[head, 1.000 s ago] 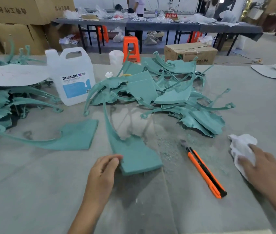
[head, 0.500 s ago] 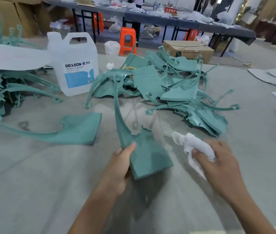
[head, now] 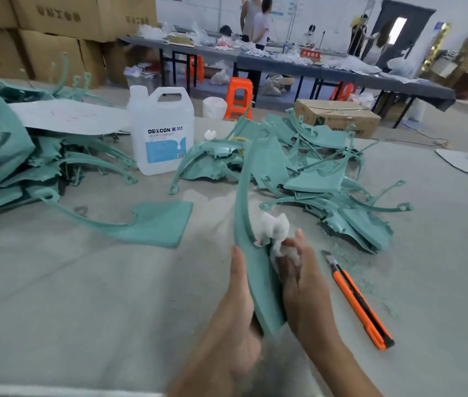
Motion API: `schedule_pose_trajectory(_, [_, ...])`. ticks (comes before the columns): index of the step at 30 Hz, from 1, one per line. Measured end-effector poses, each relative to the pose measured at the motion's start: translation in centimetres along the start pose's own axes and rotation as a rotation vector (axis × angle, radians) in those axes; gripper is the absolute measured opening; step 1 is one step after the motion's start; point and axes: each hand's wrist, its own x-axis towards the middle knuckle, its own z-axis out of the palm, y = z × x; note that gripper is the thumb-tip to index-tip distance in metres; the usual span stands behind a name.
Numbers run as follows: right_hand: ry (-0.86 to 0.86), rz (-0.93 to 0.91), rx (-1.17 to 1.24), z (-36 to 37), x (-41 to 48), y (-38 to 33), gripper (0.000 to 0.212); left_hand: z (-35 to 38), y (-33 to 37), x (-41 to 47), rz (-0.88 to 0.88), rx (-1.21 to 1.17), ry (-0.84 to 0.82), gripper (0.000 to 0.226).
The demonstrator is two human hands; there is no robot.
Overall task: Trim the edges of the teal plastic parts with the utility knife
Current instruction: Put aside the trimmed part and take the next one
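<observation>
My left hand [head: 237,308] grips the wide lower end of a long curved teal plastic part [head: 251,224], held upright on edge above the table. My right hand [head: 298,277] holds a crumpled white cloth [head: 274,230] against the part's right face. The orange utility knife [head: 359,302] lies on the table just right of my right hand, blade end pointing away from me. A heap of teal parts [head: 321,173] lies behind, and one flat teal part [head: 155,224] rests to the left.
A white DEXCON jug [head: 161,130] stands at the back left of the grey table [head: 83,296]. More teal parts [head: 12,161] pile at the far left under a white sheet. Teal shavings litter the table near the knife. People stand at far benches.
My left hand has lifted the teal part from the table and turned it upright. My right hand picked up the white cloth and brought it leftward onto the part.
</observation>
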Motion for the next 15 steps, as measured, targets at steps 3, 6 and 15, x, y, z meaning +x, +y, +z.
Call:
schedule_pose_trajectory(3, [-0.072, 0.01, -0.044, 1.0, -2.5, -0.8, 0.032, 0.0, -0.4, 0.5, 0.074, 0.139, 0.067, 0.077])
schedule_pose_trajectory(6, [-0.186, -0.187, -0.097, 0.8, -4.1, 0.0, 0.041, -0.6, 0.2, 0.3, 0.123, 0.169, 0.063, 0.073])
schedule_pose_trajectory(15, [-0.305, 0.466, 0.744, -4.7, -0.3, -0.3, 0.031, -1.3, 1.4, 0.5, 0.719, 0.582, 0.456, 0.038])
